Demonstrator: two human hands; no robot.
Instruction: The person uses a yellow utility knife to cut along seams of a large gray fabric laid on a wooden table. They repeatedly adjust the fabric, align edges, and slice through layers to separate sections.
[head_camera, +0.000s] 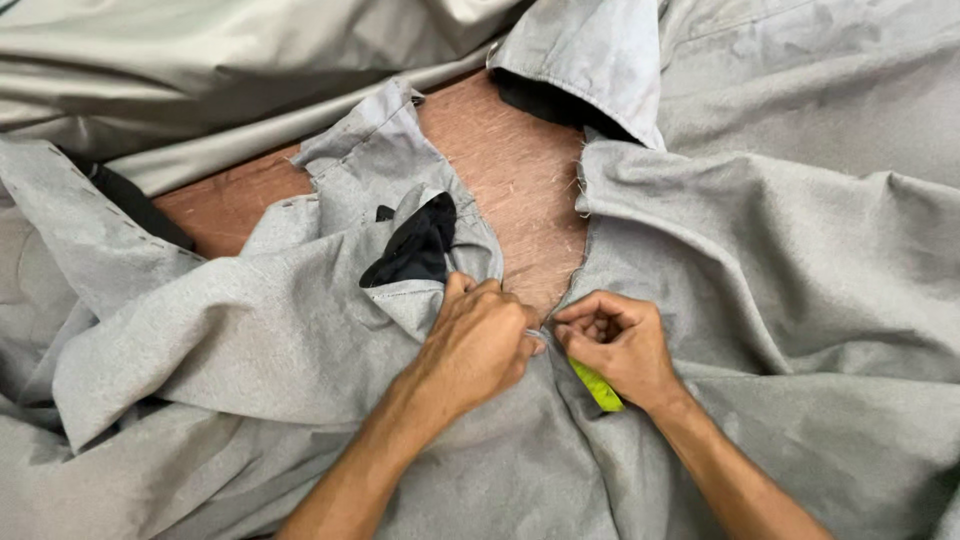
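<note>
A large grey garment (760, 250) lies spread and crumpled over a brown wooden table (500, 160). My left hand (478, 345) pinches the grey cloth at a seam near the middle, just below a patch of black lining (415, 248). Right beside it, my right hand (615, 342) is closed around a small yellow-green tool (597, 386), its tip hidden at the seam where both hands meet. Both forearms enter from the bottom edge.
A lighter, smooth grey-green fabric (180, 80) is heaped at the top left. More black lining (545, 103) shows under a folded grey flap at the top centre. Bare wood shows only between the cloth pieces.
</note>
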